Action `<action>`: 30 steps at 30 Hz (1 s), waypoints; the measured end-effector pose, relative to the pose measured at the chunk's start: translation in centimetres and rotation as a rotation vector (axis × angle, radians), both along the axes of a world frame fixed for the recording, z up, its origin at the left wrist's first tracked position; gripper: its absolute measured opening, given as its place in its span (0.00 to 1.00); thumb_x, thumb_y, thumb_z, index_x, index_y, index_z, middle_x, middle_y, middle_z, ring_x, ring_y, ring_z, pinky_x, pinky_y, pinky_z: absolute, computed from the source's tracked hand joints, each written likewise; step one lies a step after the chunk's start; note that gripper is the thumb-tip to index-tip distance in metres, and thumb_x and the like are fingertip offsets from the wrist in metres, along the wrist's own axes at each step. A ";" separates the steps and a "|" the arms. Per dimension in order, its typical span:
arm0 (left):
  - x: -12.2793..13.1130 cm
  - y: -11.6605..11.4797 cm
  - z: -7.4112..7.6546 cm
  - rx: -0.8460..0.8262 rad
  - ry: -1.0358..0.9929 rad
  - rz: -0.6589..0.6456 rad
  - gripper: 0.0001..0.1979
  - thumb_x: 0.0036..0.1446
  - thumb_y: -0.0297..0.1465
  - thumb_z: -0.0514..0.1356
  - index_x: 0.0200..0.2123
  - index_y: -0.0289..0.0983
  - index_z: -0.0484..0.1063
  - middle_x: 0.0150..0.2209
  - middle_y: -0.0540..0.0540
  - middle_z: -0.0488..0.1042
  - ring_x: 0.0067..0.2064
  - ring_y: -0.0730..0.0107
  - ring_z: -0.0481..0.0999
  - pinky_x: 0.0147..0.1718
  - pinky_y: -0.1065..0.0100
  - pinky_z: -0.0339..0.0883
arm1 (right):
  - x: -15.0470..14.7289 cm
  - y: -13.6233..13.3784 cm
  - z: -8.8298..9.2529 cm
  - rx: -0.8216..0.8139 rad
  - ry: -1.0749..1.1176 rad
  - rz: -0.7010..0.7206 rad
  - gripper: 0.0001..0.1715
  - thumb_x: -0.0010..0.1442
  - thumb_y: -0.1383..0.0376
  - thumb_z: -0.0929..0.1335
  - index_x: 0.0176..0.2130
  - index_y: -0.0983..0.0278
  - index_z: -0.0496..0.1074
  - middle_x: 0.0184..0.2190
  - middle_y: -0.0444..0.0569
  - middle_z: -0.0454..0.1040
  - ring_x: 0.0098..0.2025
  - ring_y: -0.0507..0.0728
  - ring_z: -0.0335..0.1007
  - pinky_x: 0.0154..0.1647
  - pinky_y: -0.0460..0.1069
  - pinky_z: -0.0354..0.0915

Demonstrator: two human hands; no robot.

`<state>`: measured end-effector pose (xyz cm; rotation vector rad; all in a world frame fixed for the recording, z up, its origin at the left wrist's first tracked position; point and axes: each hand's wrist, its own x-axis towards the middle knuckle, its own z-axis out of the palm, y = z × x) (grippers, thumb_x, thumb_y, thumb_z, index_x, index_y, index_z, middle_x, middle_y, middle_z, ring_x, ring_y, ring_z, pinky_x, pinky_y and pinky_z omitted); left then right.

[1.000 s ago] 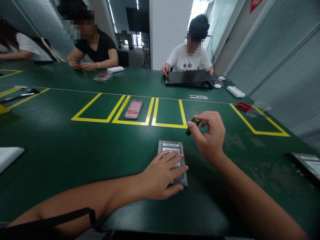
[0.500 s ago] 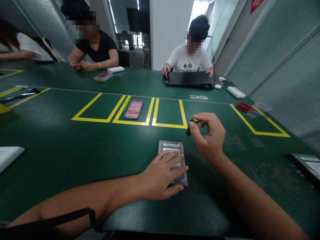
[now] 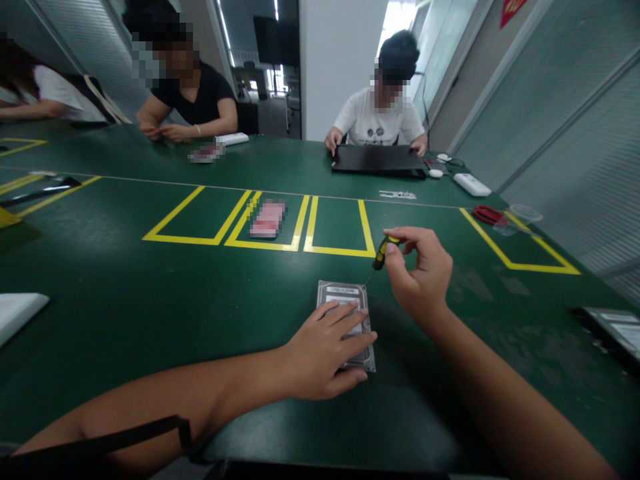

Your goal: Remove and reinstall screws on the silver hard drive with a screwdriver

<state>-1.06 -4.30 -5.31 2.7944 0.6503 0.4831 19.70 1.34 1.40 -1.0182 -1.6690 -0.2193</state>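
A silver hard drive lies flat on the green table in front of me. My left hand rests on its near half, fingers spread flat, pressing it down. My right hand pinches the black and yellow handle of a small screwdriver. The screwdriver's thin shaft slants down to the drive's far right corner.
Yellow tape boxes mark the table beyond the drive, one with a pink blurred item. A person in white works on a black laptop opposite; another person sits far left. Red scissors and a device lie right, a white object left.
My right fingers have shifted a little on the screwdriver handle, which now stands slightly more upright. The left hand and the drive have not moved.
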 end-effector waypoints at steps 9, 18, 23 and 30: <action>0.1 0.0 -0.1 0.000 -0.002 0.007 0.30 0.63 0.47 0.56 0.65 0.42 0.62 0.69 0.38 0.58 0.70 0.45 0.55 0.66 0.43 0.49 | 0.1 0.2 0.1 0.057 -0.042 -0.013 0.06 0.60 0.65 0.72 0.38 0.63 0.72 0.35 0.48 0.71 0.38 0.55 0.68 0.34 0.50 0.64; 0.0 0.0 0.0 0.007 -0.001 0.005 0.30 0.64 0.47 0.56 0.65 0.42 0.62 0.69 0.38 0.59 0.70 0.45 0.55 0.66 0.44 0.50 | 0.0 -0.1 -0.1 0.015 -0.010 0.021 0.11 0.61 0.70 0.66 0.44 0.63 0.73 0.40 0.48 0.77 0.39 0.55 0.71 0.37 0.51 0.66; 0.1 0.0 0.1 0.002 0.006 0.004 0.30 0.64 0.47 0.56 0.65 0.41 0.62 0.69 0.38 0.58 0.70 0.45 0.55 0.66 0.44 0.49 | 0.0 0.1 -0.1 0.061 -0.029 0.019 0.07 0.60 0.65 0.70 0.40 0.63 0.72 0.38 0.48 0.74 0.40 0.55 0.70 0.38 0.51 0.65; 0.1 0.0 0.0 -0.001 0.006 0.004 0.30 0.64 0.47 0.56 0.65 0.42 0.62 0.69 0.38 0.58 0.70 0.45 0.54 0.66 0.44 0.49 | -0.1 0.1 0.1 0.030 -0.036 -0.025 0.05 0.60 0.65 0.69 0.39 0.62 0.72 0.35 0.47 0.74 0.36 0.55 0.69 0.35 0.51 0.65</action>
